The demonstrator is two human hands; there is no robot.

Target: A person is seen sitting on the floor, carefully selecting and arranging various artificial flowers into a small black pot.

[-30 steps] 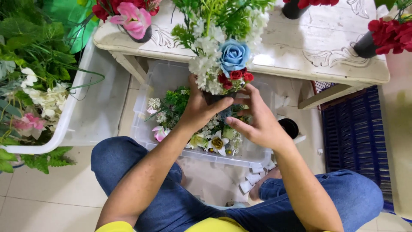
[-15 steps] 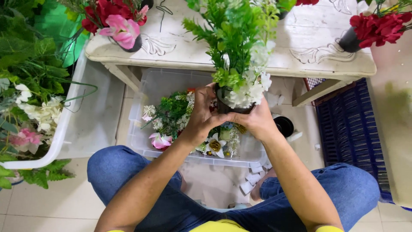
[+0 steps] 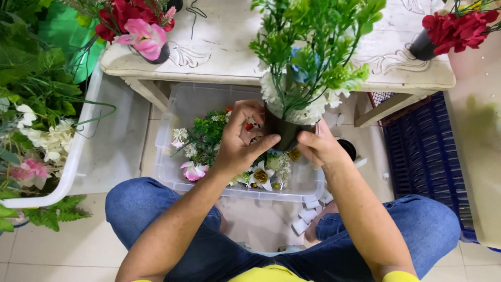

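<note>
Both my hands hold a small black pot [image 3: 284, 131] upright above a clear plastic bin [image 3: 180, 112]. My left hand [image 3: 241, 140] wraps its left side and my right hand [image 3: 317, 147] its right side. From the pot rises a bunch of artificial green leaves and white blossoms [image 3: 313, 57], with a blue flower partly hidden among them. Loose fake flowers [image 3: 206, 141] lie in the bin under my hands.
A low white carved table [image 3: 219, 52] stands behind the bin, carrying a pot of red and pink flowers [image 3: 138, 28] and another of red flowers [image 3: 451, 28]. A white tub of greenery [image 3: 31, 120] sits at left, a dark blue crate [image 3: 422, 151] at right.
The pot has risen toward the camera and tipped upright, so the leaves now hide most of the blue flower. Both hands shifted from the stems to the pot's sides.
</note>
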